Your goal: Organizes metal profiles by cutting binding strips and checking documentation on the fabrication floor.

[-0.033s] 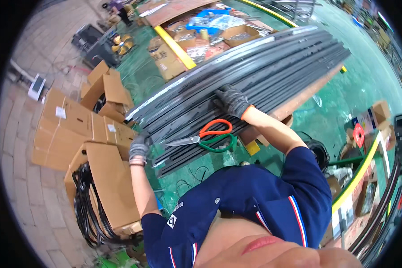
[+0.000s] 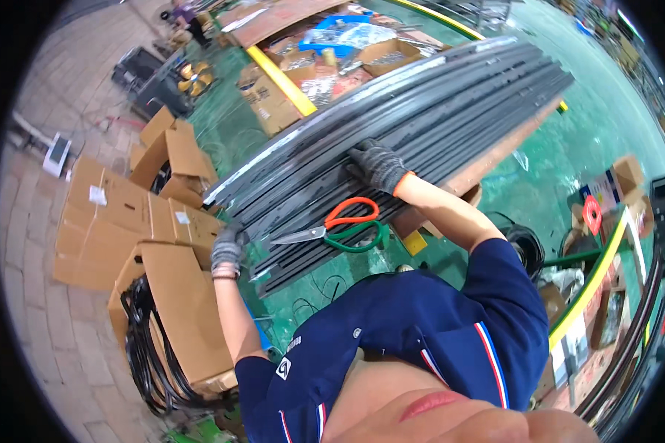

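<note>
Loosely, steel scissors [image 2: 322,231] with orange and green loop handles are lying atop long black strips [image 2: 414,125], perhaps risking a slide should the strips be shifting. Smooth-looking and slim, the strips are spanning a brown board [image 2: 495,152]. The knit-gloved right hand [image 2: 377,168] is resting on them, fingers bent; the left hand [image 2: 229,248] is sitting by their ends, neither grip being clear.

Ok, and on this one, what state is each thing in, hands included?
Black strips: laid side by side.
Shears: blades together, lying on the strips.
Left hand: gloved, at the strips' left end; grip unclear.
Right hand: gloved, on the strips, fingers bent.
Front carton: open, black coils hanging out.
Rear carton: open.
</note>
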Available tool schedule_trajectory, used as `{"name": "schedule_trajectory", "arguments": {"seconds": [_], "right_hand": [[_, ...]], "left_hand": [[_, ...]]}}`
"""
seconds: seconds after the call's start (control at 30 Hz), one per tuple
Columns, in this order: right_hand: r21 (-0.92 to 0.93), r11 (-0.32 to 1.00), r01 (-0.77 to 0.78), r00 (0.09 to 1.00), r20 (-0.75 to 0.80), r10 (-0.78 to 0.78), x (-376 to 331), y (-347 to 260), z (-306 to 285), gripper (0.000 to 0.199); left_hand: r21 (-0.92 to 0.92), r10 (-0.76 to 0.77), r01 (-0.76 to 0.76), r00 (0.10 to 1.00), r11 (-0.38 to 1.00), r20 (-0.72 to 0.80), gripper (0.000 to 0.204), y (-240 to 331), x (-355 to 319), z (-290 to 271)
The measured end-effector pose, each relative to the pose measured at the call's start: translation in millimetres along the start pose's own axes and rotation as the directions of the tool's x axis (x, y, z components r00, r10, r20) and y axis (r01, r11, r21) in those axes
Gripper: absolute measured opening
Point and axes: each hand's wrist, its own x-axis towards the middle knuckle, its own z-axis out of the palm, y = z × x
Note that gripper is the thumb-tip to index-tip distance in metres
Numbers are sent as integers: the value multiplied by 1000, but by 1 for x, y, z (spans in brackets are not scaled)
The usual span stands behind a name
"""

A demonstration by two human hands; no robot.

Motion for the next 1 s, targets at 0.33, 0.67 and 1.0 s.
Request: {"name": "schedule_trajectory", "arguments": {"seconds": [0.33, 0.67, 1.0], "right_hand": [[-40, 998, -50, 993, 104, 53, 0, 6, 0, 32], [-75, 996, -48, 995, 78, 54, -4, 12, 1, 33], [-7, 1000, 11, 999, 39, -11, 0, 6, -5, 28]], "left_hand": [[81, 98, -103, 994, 991, 56, 28, -23, 5, -1], [109, 156, -154, 988, 982, -5, 28, 13, 0, -5], [192, 71, -85, 994, 978, 77, 27, 2, 3, -9]]}}
